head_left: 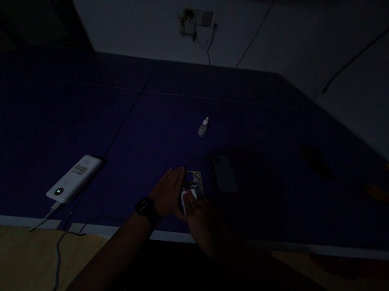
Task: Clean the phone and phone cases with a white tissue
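Observation:
A patterned phone case (198,179) with a camera cut-out lies on the dark blue table near its front edge. My left hand (168,191), with a dark watch on the wrist, is closed along the case's left side. Pressed against the lower part of the case, my right hand (199,217) has a small white cloth or tissue (190,193) under its fingers. Just right of the case lies a phone (225,174), back up. Farther back is a small dropper bottle (203,127) with a white top, tipped on its side or leaning; which one is unclear.
On the left a white power bank (74,178) lies with a cable (45,220) running off the table's front edge (87,230). A dim dark object (316,161) and an orange item (380,194) lie at the right. Wall sockets (198,19) with cords are behind the table.

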{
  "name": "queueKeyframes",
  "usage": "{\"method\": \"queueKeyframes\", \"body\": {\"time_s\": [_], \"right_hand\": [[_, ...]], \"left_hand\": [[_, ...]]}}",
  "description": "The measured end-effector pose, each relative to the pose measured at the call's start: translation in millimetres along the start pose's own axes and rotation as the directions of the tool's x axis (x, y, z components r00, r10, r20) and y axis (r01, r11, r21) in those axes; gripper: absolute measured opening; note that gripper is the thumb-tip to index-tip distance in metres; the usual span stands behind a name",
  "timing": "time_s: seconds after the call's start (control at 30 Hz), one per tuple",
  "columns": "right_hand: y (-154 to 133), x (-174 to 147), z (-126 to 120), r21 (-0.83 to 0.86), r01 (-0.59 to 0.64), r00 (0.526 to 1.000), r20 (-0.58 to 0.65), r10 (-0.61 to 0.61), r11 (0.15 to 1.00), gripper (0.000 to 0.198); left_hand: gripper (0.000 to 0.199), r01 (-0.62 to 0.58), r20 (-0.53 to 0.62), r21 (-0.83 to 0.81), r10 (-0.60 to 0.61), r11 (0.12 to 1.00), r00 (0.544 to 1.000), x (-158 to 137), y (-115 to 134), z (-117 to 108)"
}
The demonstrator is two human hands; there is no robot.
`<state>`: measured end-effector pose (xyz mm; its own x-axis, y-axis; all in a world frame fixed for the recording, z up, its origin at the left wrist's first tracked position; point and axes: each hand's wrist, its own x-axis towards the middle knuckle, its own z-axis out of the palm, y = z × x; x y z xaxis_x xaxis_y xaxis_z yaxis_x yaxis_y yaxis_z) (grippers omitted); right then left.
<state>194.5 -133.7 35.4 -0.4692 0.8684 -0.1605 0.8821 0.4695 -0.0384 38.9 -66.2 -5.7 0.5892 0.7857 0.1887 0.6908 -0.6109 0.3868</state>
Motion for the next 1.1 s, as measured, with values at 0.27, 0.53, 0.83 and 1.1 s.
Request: {"method": "queueKeyframes", "body": {"time_s": [0.27, 0.53, 0.83, 1.1], "right_hand": [[-11.5, -13.1, 8.4, -0.023, -0.055, 0.998, 0.012, 0.056, 0.998, 0.043], [-0.3, 21.8, -14.7, -0.058, 0.046, 0.998, -0.039, -0.048, 0.997, 0.038], [-5.9, 1.6, -15.1, -0.017, -0.010, 0.997, 0.074, 0.012, 1.000, 0.041], [0.4, -11.9, -0.9, -0.035, -0.144, 0.988, 0.055, 0.146, 0.989, 0.050]], "left_hand": [[0.139, -0.003, 0.000, -0.005, 0.003, 1.000, 1.000, -0.6, -0.3, -1.0], [0.120, -0.004, -0.005, 0.053, 0.004, 0.999, 1.000, -0.2, -0.6, -0.6], [0.136, -0.018, -0.001, 0.015, 0.018, 1.000, 1.000, 0.3, -2.6, 0.5], [0.146, -0.008, -0.015, 0.003, 0.008, 1.000, 1.000, -1.0, -1.6, -0.2]]}}
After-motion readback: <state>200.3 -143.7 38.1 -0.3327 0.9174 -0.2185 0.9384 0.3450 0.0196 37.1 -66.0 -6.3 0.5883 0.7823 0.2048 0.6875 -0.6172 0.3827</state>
